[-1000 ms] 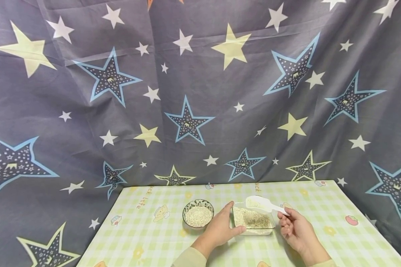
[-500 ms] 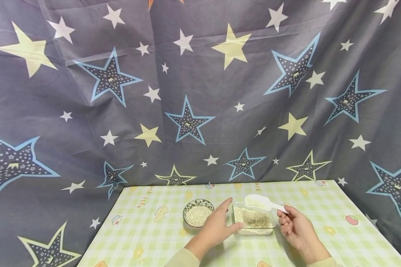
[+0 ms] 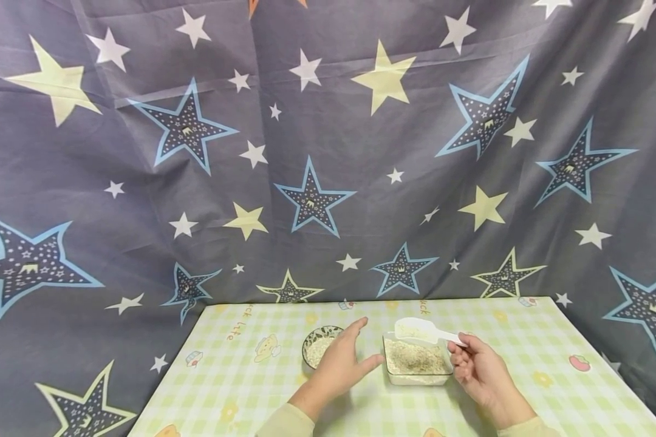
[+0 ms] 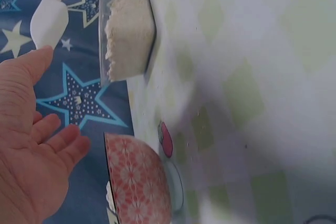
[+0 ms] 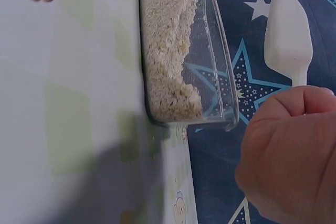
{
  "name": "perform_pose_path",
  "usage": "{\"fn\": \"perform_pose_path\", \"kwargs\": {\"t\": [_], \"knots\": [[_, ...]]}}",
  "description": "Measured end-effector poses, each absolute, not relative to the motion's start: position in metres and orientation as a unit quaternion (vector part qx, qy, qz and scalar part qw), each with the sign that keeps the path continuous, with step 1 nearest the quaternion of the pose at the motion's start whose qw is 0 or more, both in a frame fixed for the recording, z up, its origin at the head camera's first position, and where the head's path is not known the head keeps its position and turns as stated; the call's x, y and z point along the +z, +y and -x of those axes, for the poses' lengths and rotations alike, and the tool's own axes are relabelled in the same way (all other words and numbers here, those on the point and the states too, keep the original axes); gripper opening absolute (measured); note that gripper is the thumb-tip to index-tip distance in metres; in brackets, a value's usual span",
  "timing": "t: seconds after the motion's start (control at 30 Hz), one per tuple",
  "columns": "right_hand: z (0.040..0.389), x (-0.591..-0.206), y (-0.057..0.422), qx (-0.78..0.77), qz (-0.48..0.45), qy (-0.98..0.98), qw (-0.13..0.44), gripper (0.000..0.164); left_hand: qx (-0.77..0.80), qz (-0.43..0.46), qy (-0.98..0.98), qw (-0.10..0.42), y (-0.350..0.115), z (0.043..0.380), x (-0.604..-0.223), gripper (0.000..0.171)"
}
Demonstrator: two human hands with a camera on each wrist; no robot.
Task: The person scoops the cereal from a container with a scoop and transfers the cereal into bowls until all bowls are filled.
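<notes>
My right hand (image 3: 482,370) pinches the handle of a white scoop (image 3: 415,331), which hangs over the back of a clear glass container (image 3: 418,380). Pale oat flakes (image 5: 170,51) fill much of that container, heaped unevenly. Some flakes show in the scoop's bowl. My left hand (image 3: 339,364) is apart from the container, thumb and fingers spread, holding nothing. Partly hidden behind it is a round patterned bowl (image 3: 317,334) with more flakes inside. In the left wrist view the bowl's outside (image 4: 137,179) is red with white flowers.
A green-and-white checked cloth (image 3: 240,376) with cartoon prints covers the table. Behind the table hangs a dark curtain (image 3: 328,261) printed with stars.
My left hand has come off the glass container and moved left, now overlapping the bowl. The right hand and scoop have shifted slightly left over the container.
</notes>
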State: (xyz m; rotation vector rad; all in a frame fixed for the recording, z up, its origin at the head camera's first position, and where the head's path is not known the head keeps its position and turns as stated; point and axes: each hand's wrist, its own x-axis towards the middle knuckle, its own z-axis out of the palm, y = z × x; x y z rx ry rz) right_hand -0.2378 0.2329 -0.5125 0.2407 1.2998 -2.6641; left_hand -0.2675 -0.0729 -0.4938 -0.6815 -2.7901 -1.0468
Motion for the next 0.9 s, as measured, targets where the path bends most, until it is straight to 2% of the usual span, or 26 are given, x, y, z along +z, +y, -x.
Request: {"fn": "perform_pose_path", "kwargs": {"t": [0.3,0.67,0.9], "knots": [[0.240,-0.510,0.222,-0.886,-0.059,0.454,0.080,0.029,-0.338,0.201,-0.918,0.057,-0.100,0.271,-0.494,0.085],[0.243,-0.505,0.207,-0.878,-0.060,0.459,0.119,0.032,-0.330,0.164,-0.927,0.071,-0.132,0.277,-0.509,0.094],[0.245,-0.501,0.195,-0.879,-0.055,0.458,0.119,0.028,-0.327,0.143,-0.931,0.070,-0.146,0.275,-0.516,0.101]]}}
